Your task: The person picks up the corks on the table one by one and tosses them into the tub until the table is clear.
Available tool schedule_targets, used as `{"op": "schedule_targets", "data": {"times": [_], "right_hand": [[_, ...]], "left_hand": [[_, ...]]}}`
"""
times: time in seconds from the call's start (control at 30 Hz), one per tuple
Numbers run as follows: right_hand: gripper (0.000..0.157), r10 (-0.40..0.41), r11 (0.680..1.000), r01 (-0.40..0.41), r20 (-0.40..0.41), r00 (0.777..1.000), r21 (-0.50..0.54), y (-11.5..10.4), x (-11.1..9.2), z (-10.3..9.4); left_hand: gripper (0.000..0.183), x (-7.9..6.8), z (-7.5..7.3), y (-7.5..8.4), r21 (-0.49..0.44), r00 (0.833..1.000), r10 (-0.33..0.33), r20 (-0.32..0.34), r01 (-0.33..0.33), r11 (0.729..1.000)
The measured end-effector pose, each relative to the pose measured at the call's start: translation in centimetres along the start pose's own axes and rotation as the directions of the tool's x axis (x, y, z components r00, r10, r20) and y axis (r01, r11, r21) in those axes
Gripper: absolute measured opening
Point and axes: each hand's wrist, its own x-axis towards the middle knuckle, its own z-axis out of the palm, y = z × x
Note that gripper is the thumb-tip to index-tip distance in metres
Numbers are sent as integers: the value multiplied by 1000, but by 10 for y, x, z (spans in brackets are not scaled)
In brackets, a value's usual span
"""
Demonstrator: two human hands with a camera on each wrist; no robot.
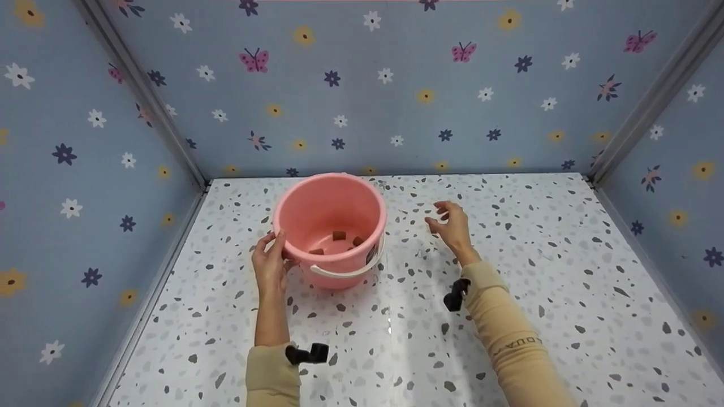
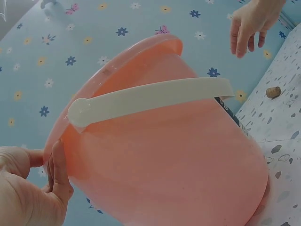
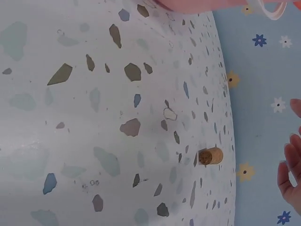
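Note:
A pink bucket (image 1: 334,277) with a white handle (image 1: 350,273) stands on the speckled tabletop, its mouth tilted toward the head camera. My left hand (image 1: 270,263) grips its rim at the left, thumb and fingers on either side, as the left wrist view shows. Several brown corks (image 1: 339,235) lie on the bucket's floor. To the right of the bucket, my right hand (image 1: 452,227) hovers with loosely bent fingers and nothing between them. One cork (image 3: 210,156) lies on the tabletop near that hand; in the head view the hand seems to hide it.
The white tabletop (image 1: 543,237) has grey speckles. Blue panels with flowers and butterflies (image 1: 373,113) stand at the back, left and right, joined by grey metal corner strips (image 1: 659,90). A black wrist mount (image 1: 457,295) sits on each sleeve.

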Motion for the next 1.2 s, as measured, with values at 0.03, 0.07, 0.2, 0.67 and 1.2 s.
{"op": "schedule_targets", "data": {"times": [0.03,0.07,0.2,0.67,1.2], "right_hand": [[36,12,1000,-12,-1,1000,-11,3,-1,1],[36,21,999,-21,0,1000,-25,6,-2,1],[37,65,996,-64,6,998,-61,16,-5,4],[48,190,974,-178,80,978,-140,37,-7,19],[59,325,939,-283,232,917,-197,44,-3,18]], "left_hand": [[58,9,-4,-10,4,1000,15,-5,-15,1000],[59,16,-7,-18,-5,1000,31,-5,-31,1000],[59,26,-12,-29,-22,998,61,-10,-61,998],[46,-68,37,77,24,1000,-27,-7,27,999],[51,-2,0,1,55,999,43,6,-43,998]]}}
